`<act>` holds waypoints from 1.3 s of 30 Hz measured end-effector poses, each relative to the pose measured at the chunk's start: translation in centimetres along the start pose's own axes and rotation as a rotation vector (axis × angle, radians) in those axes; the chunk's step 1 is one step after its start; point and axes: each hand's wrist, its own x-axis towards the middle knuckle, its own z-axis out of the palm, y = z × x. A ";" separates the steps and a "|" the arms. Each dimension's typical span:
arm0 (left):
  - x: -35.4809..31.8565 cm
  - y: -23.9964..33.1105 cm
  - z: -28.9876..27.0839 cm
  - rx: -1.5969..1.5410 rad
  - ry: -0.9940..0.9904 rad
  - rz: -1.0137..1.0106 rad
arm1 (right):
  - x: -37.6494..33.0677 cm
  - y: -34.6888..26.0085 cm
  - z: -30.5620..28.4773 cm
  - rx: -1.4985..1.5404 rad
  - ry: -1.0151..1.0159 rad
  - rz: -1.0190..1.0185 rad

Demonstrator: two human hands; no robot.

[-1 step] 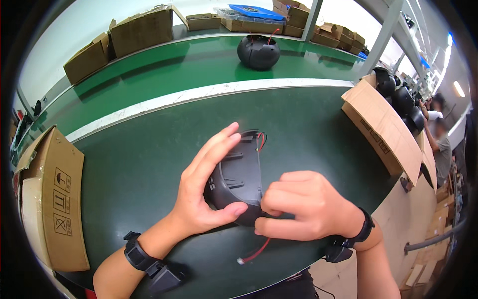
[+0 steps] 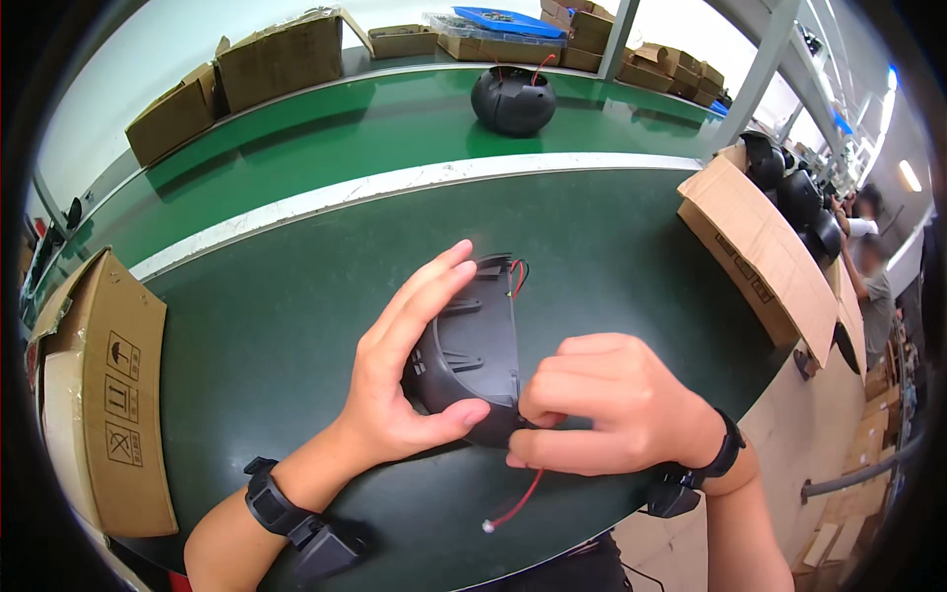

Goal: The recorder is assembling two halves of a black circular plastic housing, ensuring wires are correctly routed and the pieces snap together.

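A rounded black plastic housing (image 2: 483, 340) stands on the dark green table in front of me, its hollow inside with moulded ribs showing. My left hand (image 2: 390, 380) grips it from the left, fingers along the far side and thumb on the near rim. My right hand (image 2: 612, 405) is closed in a pinch at the housing's near right edge, on a red wire (image 2: 523, 501). The fingers hide where the wire meets the housing. Its loose end carries a small white connector (image 2: 488, 526). Thin red and black wires (image 2: 519, 278) stick out at the housing's far end.
Another black housing (image 2: 513, 102) with a red wire sits on the green strip behind a pale ledge (image 2: 414, 183). A cardboard box (image 2: 118, 395) stands at left; an open carton (image 2: 760, 247) with black shells (image 2: 797, 197) is at right. A person (image 2: 873, 296) works beyond.
The wire's connector end has swung slightly right and toward me. My right hand has shifted a touch to the right; my left hand keeps its hold on the housing.
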 end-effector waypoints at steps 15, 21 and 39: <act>0.3 0.1 0.6 -0.027 0.023 0.013 | -0.6 2.1 -0.7 0.563 0.411 0.309; 1.0 2.3 0.7 0.019 0.039 -0.025 | -0.7 1.9 0.7 0.979 0.538 0.361; 0.4 5.3 1.7 0.182 -0.025 -0.025 | -0.7 1.4 0.4 1.330 0.514 0.301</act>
